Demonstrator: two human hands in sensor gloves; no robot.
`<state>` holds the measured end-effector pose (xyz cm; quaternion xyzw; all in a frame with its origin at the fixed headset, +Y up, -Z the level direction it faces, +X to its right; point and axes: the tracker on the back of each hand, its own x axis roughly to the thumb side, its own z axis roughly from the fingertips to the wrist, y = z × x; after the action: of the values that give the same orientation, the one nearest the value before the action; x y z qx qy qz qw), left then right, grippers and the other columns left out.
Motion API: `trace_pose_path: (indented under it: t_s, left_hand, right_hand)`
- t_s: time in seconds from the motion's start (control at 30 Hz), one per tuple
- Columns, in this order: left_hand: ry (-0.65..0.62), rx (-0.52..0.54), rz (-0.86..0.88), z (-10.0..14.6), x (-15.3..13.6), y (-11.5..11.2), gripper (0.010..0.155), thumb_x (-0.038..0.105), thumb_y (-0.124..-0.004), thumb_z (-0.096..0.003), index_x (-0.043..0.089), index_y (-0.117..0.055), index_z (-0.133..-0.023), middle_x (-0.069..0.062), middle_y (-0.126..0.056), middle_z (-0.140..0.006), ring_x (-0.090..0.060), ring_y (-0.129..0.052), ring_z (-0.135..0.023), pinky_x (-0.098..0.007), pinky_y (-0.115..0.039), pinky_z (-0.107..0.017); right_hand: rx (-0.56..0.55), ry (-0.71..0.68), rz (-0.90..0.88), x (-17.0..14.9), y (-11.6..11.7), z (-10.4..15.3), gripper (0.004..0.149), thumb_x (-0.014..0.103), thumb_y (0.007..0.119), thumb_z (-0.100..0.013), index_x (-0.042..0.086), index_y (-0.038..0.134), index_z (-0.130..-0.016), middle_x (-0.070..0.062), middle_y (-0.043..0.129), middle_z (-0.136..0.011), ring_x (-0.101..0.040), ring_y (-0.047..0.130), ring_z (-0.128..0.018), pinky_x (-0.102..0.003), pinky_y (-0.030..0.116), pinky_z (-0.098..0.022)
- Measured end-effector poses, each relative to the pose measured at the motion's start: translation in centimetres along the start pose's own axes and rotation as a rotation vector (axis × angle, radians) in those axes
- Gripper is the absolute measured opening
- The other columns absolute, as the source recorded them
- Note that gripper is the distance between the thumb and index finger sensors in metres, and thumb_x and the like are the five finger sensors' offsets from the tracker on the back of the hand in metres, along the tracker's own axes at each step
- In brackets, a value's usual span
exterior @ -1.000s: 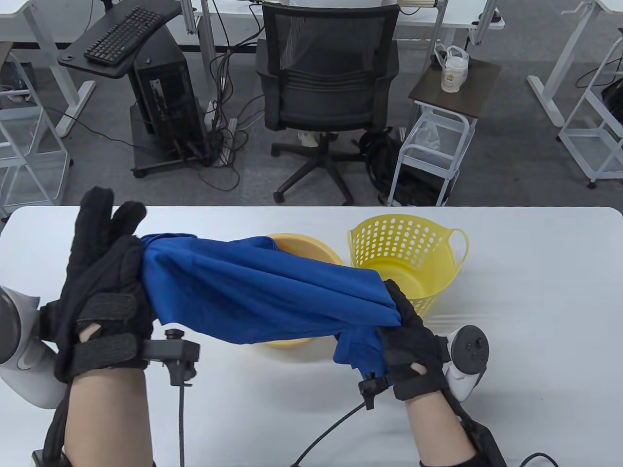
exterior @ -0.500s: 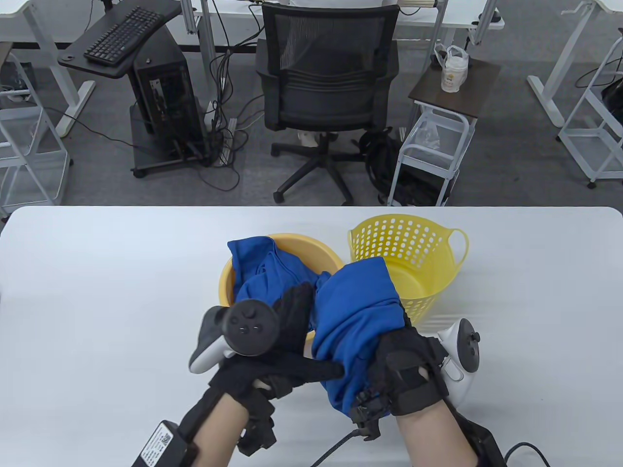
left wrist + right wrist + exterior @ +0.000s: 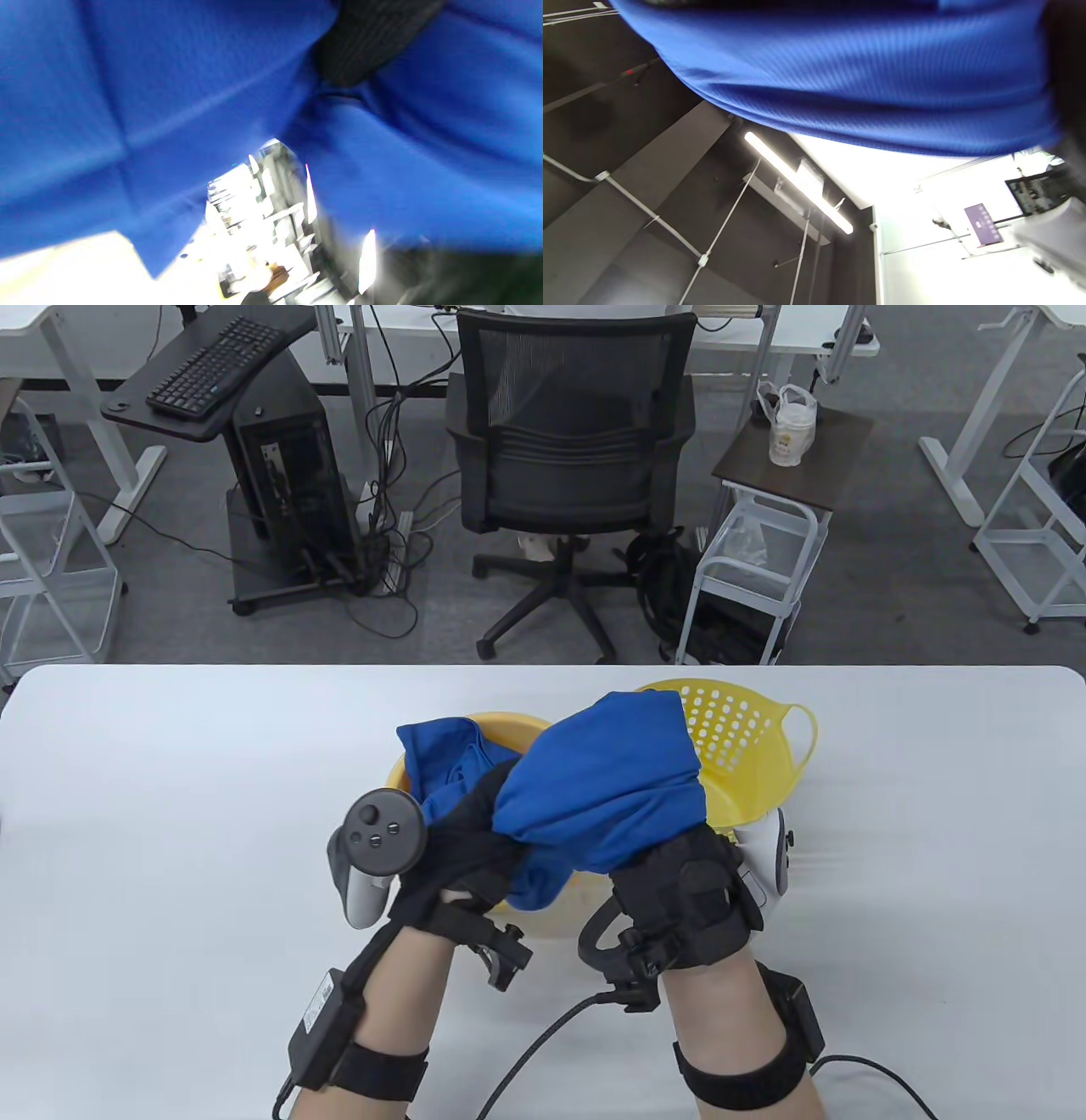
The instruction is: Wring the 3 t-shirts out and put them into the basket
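A blue t-shirt (image 3: 598, 789) is bunched between both hands above the yellow basin (image 3: 399, 780). My left hand (image 3: 475, 823) grips the shirt's near end, its tracker turned up. My right hand (image 3: 679, 865) holds the other end, and the cloth drapes over its fingers and hides them. More blue cloth (image 3: 437, 751) lies in the basin. The yellow perforated basket (image 3: 764, 746) stands just right of the basin, partly behind the shirt. Blue cloth (image 3: 127, 106) fills the left wrist view, and blue cloth (image 3: 861, 76) spans the top of the right wrist view.
The white table (image 3: 170, 814) stretches out to the left and right of the two yellow vessels. Beyond its far edge stand a black office chair (image 3: 568, 449), a white trolley (image 3: 755, 560) and a computer stand (image 3: 280, 475).
The shirt was stretched wide between the hands a second ago. The left hand swung in to the right hand, the cloth bunched up, and both hands rose toward the basket.
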<state>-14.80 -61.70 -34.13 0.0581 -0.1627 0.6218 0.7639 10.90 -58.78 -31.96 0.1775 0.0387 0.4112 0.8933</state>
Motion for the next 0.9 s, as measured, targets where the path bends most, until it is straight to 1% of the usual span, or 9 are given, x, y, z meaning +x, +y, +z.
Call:
trace_pose_path:
  t_s: [0.1,0.2,0.27,0.33,0.4,0.5,0.6,0.77,0.9]
  left_hand:
    - [-0.057,0.091,0.148,0.9,0.5,2.1,0.051,0.043,-0.086,-0.0618,0.034,-0.061,-0.106,-0.007,-0.070,-0.113,-0.040,-0.086,-0.092,-0.050,-0.086,-0.061]
    - [-0.141,0.049,0.351,1.6,1.7,2.3,0.051,0.043,-0.084,-0.0631,0.036,-0.057,-0.106,-0.005,-0.066,-0.116,-0.035,-0.084,-0.096,-0.046,-0.087,-0.066]
    - [-0.186,0.028,0.507,1.9,2.3,1.7,0.052,0.044,-0.084,-0.0627,0.036,-0.056,-0.106,-0.004,-0.064,-0.116,-0.032,-0.082,-0.098,-0.045,-0.085,-0.069]
    - [-0.234,-0.004,0.578,2.0,2.6,1.3,0.055,0.047,-0.082,-0.0630,0.036,-0.051,-0.108,-0.003,-0.060,-0.118,-0.030,-0.079,-0.101,-0.044,-0.083,-0.071]
    - [-0.256,-0.075,0.656,2.0,2.8,0.9,0.061,0.050,-0.081,-0.0635,0.037,-0.044,-0.111,-0.001,-0.055,-0.120,-0.028,-0.072,-0.106,-0.046,-0.078,-0.075]
    - [-0.241,-0.143,0.739,1.9,2.6,0.0,0.072,0.054,-0.080,-0.0633,0.035,-0.033,-0.114,-0.002,-0.047,-0.123,-0.025,-0.063,-0.109,-0.047,-0.072,-0.076]
    - [-0.234,-0.210,0.792,1.5,2.2,-1.0,0.077,0.056,-0.079,-0.0641,0.034,-0.026,-0.115,-0.004,-0.039,-0.125,-0.024,-0.057,-0.111,-0.046,-0.068,-0.078]
    - [-0.211,-0.189,0.618,1.8,2.8,-1.1,0.066,0.054,-0.072,-0.0662,0.032,-0.034,-0.115,-0.007,-0.039,-0.125,-0.030,-0.056,-0.110,-0.051,-0.064,-0.078]
    - [-0.176,-0.136,0.244,1.9,3.7,-0.5,0.063,0.054,-0.077,-0.0624,0.035,-0.048,-0.115,-0.016,-0.050,-0.123,-0.038,-0.066,-0.104,-0.053,-0.068,-0.072]
  right_hand:
    - [-0.074,-0.009,0.194,-0.2,-1.2,-0.4,0.052,0.033,0.068,-0.065,0.005,0.057,-0.107,-0.042,0.039,-0.109,-0.070,0.034,-0.094,-0.081,0.019,-0.049]
    - [-0.070,0.077,0.290,-1.4,-1.5,-0.9,0.052,0.033,0.067,-0.066,-0.002,0.062,-0.104,-0.047,0.027,-0.108,-0.074,0.017,-0.088,-0.085,0.015,-0.039]
    - [-0.022,0.191,0.246,-2.8,-1.1,-1.1,0.062,0.037,0.066,-0.067,-0.003,0.048,-0.110,-0.050,0.012,-0.105,-0.077,0.007,-0.082,-0.089,0.017,-0.036]
    - [0.046,0.280,0.253,-4.2,-0.7,-1.2,0.089,0.051,0.064,-0.067,-0.010,0.015,-0.111,-0.051,-0.003,-0.100,-0.081,0.004,-0.077,-0.093,0.025,-0.034]
    - [0.141,0.341,0.280,-6.0,-0.6,-1.5,0.099,0.062,0.060,-0.066,-0.007,0.004,-0.108,-0.052,-0.003,-0.099,-0.085,0.025,-0.079,-0.092,0.047,-0.039]
    - [0.298,0.453,0.073,-7.7,-0.5,-1.9,0.105,0.068,0.060,-0.065,-0.005,-0.003,-0.107,-0.057,0.014,-0.101,-0.070,0.083,-0.064,-0.061,0.088,-0.039]
    - [0.308,0.359,0.040,-6.9,-0.6,-2.2,0.097,0.063,0.061,-0.067,-0.003,0.003,-0.109,-0.049,0.047,-0.101,-0.046,0.095,-0.046,-0.035,0.093,-0.025]
    - [0.176,0.195,-0.013,-4.1,-1.8,-2.6,0.056,0.035,0.074,-0.067,0.011,0.051,-0.111,-0.033,0.075,-0.084,-0.038,0.097,-0.035,-0.029,0.091,-0.016]
    - [0.092,0.005,0.044,-0.8,-3.1,-2.2,0.050,0.032,0.079,-0.065,0.014,0.060,-0.107,-0.031,0.075,-0.085,-0.038,0.096,-0.034,-0.029,0.090,-0.017]
